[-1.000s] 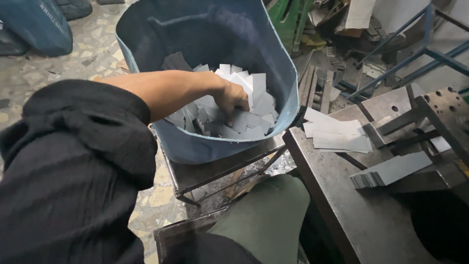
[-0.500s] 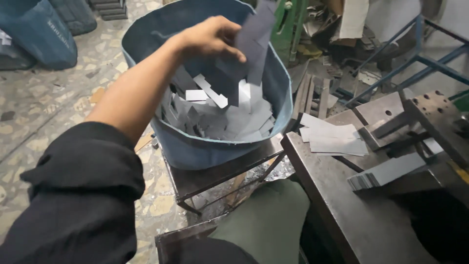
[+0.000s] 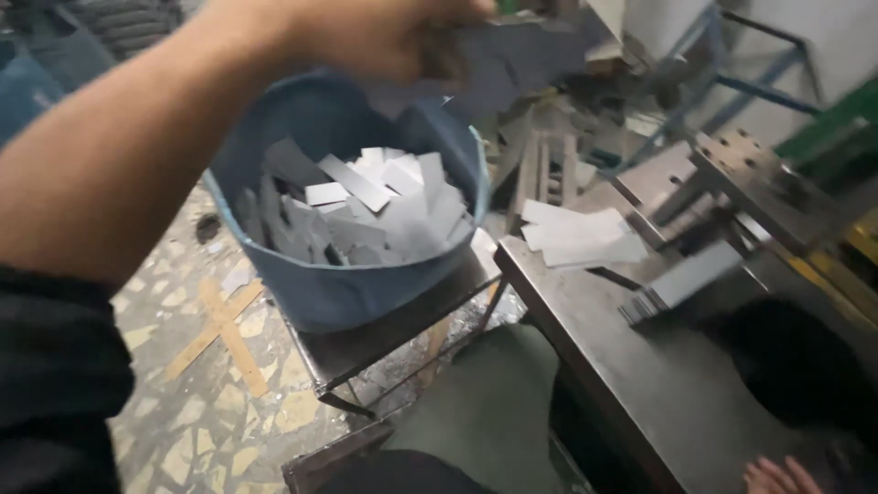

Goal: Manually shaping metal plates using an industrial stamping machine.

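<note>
Grey strips (image 3: 512, 59) hang from the left hand's (image 3: 384, 32) closed grip above the tub (image 3: 347, 293) (right hand (image 3: 777, 476) barely visible, grip unclear), stack (image 3: 581, 238) on the bench (image 3: 622, 366) right of it.

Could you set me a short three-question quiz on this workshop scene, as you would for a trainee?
1. True or false: the left hand is raised above the blue tub with grey metal strips in its grip.
2. What fills the blue tub?
A. sawdust
B. flat grey metal strips
C. water
3. Fill in: a small pile of pale strips lies on the steel ______ to the right of the tub.

Key
1. True; the strips in the hand are blurred.
2. B; the loose strips lie jumbled inside.
3. Workbench. Fingertips of the right hand show at its lower edge.
</note>
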